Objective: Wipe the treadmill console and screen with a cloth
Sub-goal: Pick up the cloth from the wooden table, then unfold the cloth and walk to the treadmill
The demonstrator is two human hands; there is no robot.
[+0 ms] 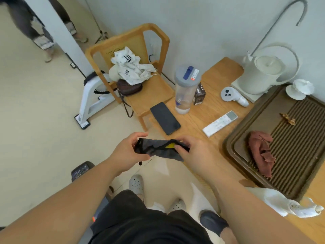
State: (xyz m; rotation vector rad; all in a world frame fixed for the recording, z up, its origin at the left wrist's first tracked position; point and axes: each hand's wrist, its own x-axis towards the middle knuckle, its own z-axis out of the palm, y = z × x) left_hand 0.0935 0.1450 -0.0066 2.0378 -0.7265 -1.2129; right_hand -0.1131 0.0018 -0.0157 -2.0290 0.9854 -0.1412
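Observation:
I hold a small grey cloth (159, 149) with black edging and a yellow patch in front of me, above the floor. My left hand (131, 150) pinches its left end and my right hand (193, 150) pinches its right end, so it hangs between them. A black part of a machine (80, 170) shows low on the left, behind my left forearm; I cannot tell whether it is the treadmill. No console or screen is in view.
A wooden table (219, 106) on the right carries a phone (165, 118), water bottle (186, 88), white remote (219, 123), controller (233, 95), kettle (263, 73) and a dark tray (299, 131) with a reddish rag (262, 152). A wooden chair (133, 67) holds clothes. A white machine frame (89, 101) stands beside it. Another person's legs (35, 29) are far left.

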